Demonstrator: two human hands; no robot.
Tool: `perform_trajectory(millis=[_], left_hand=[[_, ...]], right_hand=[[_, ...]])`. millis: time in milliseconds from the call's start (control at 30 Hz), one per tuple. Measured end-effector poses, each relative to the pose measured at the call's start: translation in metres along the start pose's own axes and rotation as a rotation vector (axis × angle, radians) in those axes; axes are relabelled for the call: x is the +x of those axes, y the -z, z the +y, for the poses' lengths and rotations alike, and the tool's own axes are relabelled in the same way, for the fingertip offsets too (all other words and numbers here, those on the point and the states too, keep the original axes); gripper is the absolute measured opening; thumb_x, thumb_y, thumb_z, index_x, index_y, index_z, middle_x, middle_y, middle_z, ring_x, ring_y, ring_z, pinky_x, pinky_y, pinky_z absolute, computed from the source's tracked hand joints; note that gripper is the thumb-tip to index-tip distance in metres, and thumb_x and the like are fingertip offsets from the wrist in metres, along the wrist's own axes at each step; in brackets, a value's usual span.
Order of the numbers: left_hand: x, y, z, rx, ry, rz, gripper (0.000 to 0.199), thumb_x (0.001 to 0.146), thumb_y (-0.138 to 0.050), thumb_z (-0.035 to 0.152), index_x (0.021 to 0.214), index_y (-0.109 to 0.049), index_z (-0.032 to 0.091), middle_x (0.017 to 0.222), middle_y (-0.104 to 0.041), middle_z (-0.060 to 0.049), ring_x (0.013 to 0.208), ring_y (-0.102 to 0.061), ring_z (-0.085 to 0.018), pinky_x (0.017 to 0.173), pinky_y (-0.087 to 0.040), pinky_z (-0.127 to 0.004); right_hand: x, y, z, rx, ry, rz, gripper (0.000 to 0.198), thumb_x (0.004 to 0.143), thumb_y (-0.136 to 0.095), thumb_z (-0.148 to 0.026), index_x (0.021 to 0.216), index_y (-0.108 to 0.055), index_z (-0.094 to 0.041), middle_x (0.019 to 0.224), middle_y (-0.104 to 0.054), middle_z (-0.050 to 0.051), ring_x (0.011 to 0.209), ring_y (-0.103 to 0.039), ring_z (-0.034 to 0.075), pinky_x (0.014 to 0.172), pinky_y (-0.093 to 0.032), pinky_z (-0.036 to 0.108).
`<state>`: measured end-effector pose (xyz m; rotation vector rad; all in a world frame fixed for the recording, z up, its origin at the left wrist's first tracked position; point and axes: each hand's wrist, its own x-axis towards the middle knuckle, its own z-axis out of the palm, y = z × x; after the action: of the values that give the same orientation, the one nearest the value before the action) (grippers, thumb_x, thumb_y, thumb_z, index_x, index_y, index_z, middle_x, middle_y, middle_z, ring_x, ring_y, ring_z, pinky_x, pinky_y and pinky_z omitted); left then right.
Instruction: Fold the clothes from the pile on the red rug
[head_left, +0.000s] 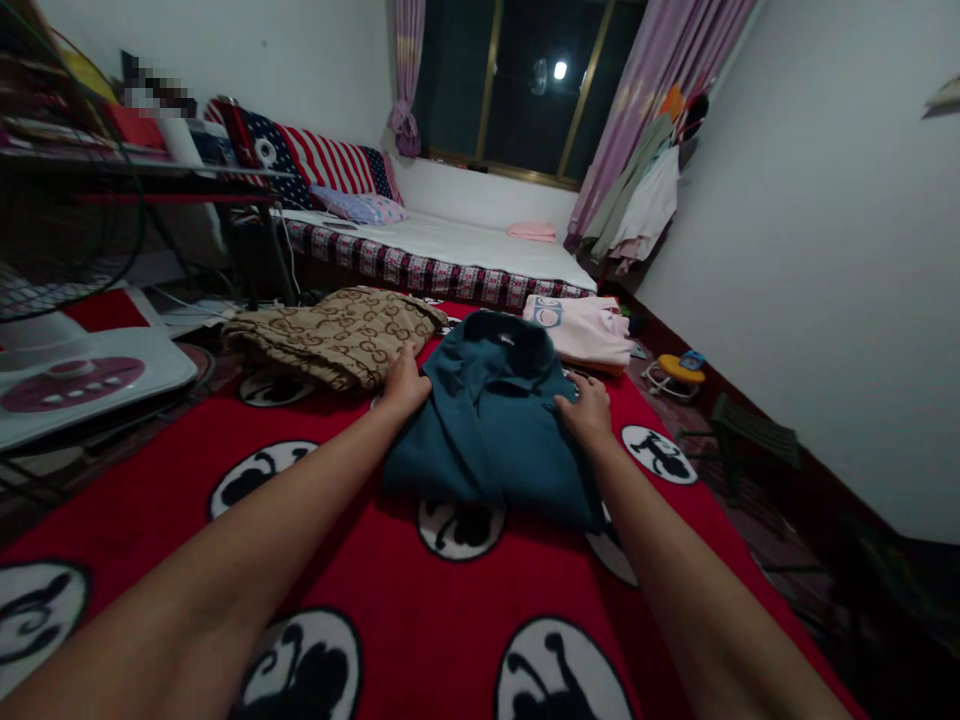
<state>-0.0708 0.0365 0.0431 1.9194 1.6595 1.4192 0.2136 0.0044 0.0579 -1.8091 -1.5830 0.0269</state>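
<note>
A teal collared shirt (491, 430) lies folded on a red blanket (420, 625) printed with white circles and dark figures. Its collar points away from me, and the lower edge faces me. My left hand (407, 382) is closed on the shirt's left edge near the shoulder. On the opposite edge my right hand (589, 408) grips the cloth, thumb on top and fingers partly behind it. Just beyond my left hand is a folded brown patterned cloth (337, 335). A folded pale pink garment (585, 330) lies behind the shirt on the right.
Against the window wall stands a second bed (457, 240) with a pink folded cloth (532, 231). To the left are a cluttered desk (172, 170) and an electric fan (67, 370). A yellow stool (679, 370) and a dark chair (754, 435) stand at right.
</note>
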Motion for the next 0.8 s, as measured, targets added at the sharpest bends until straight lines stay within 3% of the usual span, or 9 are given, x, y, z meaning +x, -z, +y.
perform_trajectory(millis=[100, 167, 233, 333, 433, 533, 700, 800], left_hand=[[-0.02, 0.006, 0.016, 0.063, -0.069, 0.104, 0.04, 0.076, -0.055, 0.012, 0.116, -0.059, 0.016, 0.119, -0.059, -0.011, 0.118, -0.052, -0.026, 0.106, -0.037, -0.04], [-0.044, 0.012, 0.035, 0.02, -0.232, -0.043, 0.022, 0.085, -0.052, 0.021, 0.102, -0.065, 0.018, 0.109, -0.065, -0.007, 0.109, -0.057, -0.022, 0.101, -0.041, -0.036], [-0.068, 0.014, 0.055, 0.011, -0.318, -0.247, 0.022, 0.09, -0.05, 0.031, 0.093, -0.068, 0.02, 0.099, -0.069, -0.005, 0.099, -0.062, -0.02, 0.092, -0.046, -0.031], [-0.086, 0.009, 0.076, 0.196, -0.23, -0.409, 0.03, 0.089, -0.052, 0.041, 0.1, -0.069, 0.019, 0.096, -0.071, -0.007, 0.092, -0.066, -0.022, 0.082, -0.049, -0.031], [-0.085, -0.001, 0.086, 0.498, -0.033, -0.458, 0.047, 0.082, -0.054, 0.057, 0.096, -0.071, 0.015, 0.094, -0.072, -0.015, 0.091, -0.067, -0.031, 0.077, -0.051, -0.038], [-0.076, -0.01, 0.088, 0.641, 0.052, -0.505, 0.059, 0.077, -0.052, 0.067, 0.091, -0.072, 0.014, 0.095, -0.071, -0.019, 0.096, -0.066, -0.036, 0.078, -0.052, -0.041], [-0.072, -0.016, 0.087, 0.57, 0.086, -0.524, 0.046, 0.074, -0.06, 0.061, 0.088, -0.069, 0.018, 0.095, -0.071, -0.013, 0.094, -0.066, -0.032, 0.076, -0.051, -0.038], [-0.082, -0.018, 0.096, 0.395, -0.084, -0.459, 0.023, 0.078, -0.063, 0.042, 0.082, -0.065, 0.019, 0.093, -0.069, -0.007, 0.09, -0.065, -0.024, 0.076, -0.049, -0.031]], right_hand=[[-0.037, -0.003, -0.012, 0.076, 0.209, 0.022, 0.03, 0.082, -0.056, -0.026, 0.109, -0.066, -0.019, 0.122, -0.057, 0.013, 0.116, -0.05, 0.027, 0.097, -0.04, 0.041], [-0.067, -0.002, -0.022, 0.18, 0.365, -0.088, 0.018, 0.085, -0.054, -0.026, 0.096, -0.068, -0.021, 0.105, -0.064, 0.008, 0.102, -0.058, 0.022, 0.091, -0.044, 0.034], [-0.091, -0.002, -0.028, 0.232, 0.413, -0.201, 0.016, 0.086, -0.052, -0.024, 0.085, -0.068, -0.022, 0.09, -0.065, 0.005, 0.086, -0.061, 0.018, 0.081, -0.046, 0.029], [-0.108, -0.006, -0.027, 0.274, 0.346, -0.222, 0.014, 0.082, -0.053, -0.019, 0.077, -0.067, -0.02, 0.079, -0.065, 0.002, 0.072, -0.06, 0.016, 0.07, -0.044, 0.026], [-0.108, -0.01, -0.021, 0.37, 0.244, -0.188, 0.013, 0.08, -0.054, -0.019, 0.076, -0.066, -0.019, 0.074, -0.066, 0.001, 0.067, -0.06, 0.015, 0.066, -0.042, 0.025], [-0.107, -0.012, -0.017, 0.458, 0.202, -0.164, 0.014, 0.081, -0.053, -0.022, 0.078, -0.066, -0.019, 0.073, -0.066, 0.0, 0.065, -0.059, 0.014, 0.064, -0.042, 0.024], [-0.109, -0.012, -0.018, 0.548, 0.195, -0.139, 0.014, 0.083, -0.055, -0.026, 0.08, -0.067, -0.019, 0.074, -0.066, 0.0, 0.067, -0.059, 0.015, 0.065, -0.043, 0.025], [-0.11, -0.012, -0.017, 0.716, 0.095, -0.09, 0.016, 0.085, -0.056, -0.031, 0.087, -0.065, -0.019, 0.075, -0.065, 0.0, 0.065, -0.06, 0.014, 0.063, -0.045, 0.025]])
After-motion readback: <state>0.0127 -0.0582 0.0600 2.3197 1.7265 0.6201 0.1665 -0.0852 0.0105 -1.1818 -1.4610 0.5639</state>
